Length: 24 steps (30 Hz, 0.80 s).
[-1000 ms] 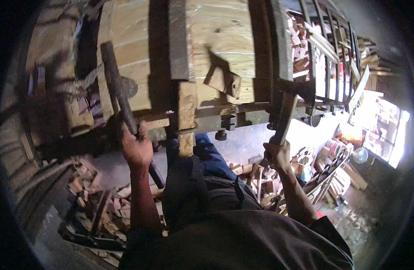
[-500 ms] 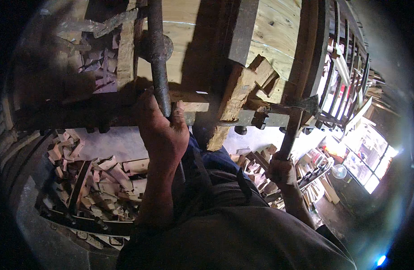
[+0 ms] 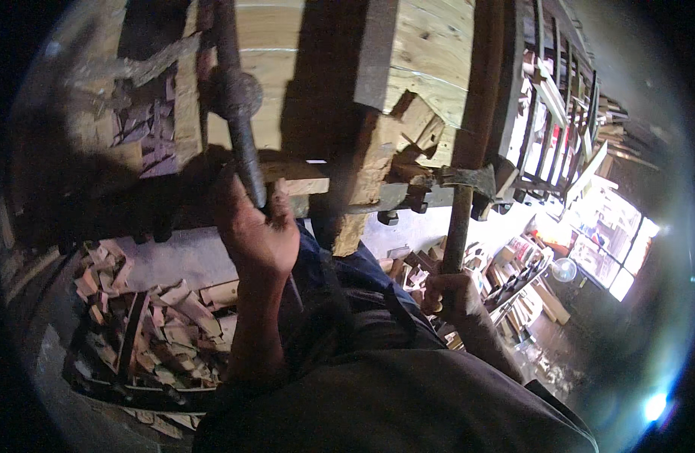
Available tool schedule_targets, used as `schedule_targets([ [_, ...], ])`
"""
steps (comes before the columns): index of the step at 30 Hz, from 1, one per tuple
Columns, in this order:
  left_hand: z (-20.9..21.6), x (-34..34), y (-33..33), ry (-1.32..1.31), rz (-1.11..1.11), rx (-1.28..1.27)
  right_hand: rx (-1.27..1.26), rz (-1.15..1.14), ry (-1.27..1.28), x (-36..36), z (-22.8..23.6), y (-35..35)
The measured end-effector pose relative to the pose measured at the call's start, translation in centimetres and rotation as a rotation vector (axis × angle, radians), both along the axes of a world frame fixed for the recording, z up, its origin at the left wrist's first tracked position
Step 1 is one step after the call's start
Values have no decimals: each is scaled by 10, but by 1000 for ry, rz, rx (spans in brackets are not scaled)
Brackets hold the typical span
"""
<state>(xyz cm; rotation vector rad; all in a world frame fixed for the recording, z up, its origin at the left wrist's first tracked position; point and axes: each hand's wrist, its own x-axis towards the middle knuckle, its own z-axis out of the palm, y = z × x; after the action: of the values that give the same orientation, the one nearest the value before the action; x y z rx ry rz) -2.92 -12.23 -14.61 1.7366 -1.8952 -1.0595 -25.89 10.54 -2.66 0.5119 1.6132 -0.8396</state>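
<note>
My left hand (image 3: 258,235) is closed round the lower end of a thick dark metal bar (image 3: 234,90), which has a round boss partway up. The thumb and a finger show on either side of its tip. On the right, my right hand (image 3: 455,293) grips the wooden handle of an axe (image 3: 459,219), which stands nearly upright with its metal head (image 3: 472,178) at the top. Between the hands, a rough-edged timber piece (image 3: 369,162) slants down past the frame's edge. A notched wood block (image 3: 418,124) lies beside it on pale boards (image 3: 430,53).
A dark frame beam with bolts (image 3: 389,217) crosses in front of me. Wood offcuts (image 3: 174,325) are heaped below on the left, and more scraps (image 3: 517,283) lie on the right. A slatted metal rack (image 3: 562,98) stands at the far right, above a bright window (image 3: 608,238).
The axe has moved left and its handle has become more upright, with my right hand still on it. My left hand keeps its hold on the bar. The whole view has shifted slightly.
</note>
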Motion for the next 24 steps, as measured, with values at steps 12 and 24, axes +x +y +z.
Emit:
schedule_targets([
  [12,17,-5,-7,-152,-6,202,-108,-24,11,-15,-18,45],
  [24,71,-127,62,-79,-570,-506,-103,291,513,0,-78,161],
])
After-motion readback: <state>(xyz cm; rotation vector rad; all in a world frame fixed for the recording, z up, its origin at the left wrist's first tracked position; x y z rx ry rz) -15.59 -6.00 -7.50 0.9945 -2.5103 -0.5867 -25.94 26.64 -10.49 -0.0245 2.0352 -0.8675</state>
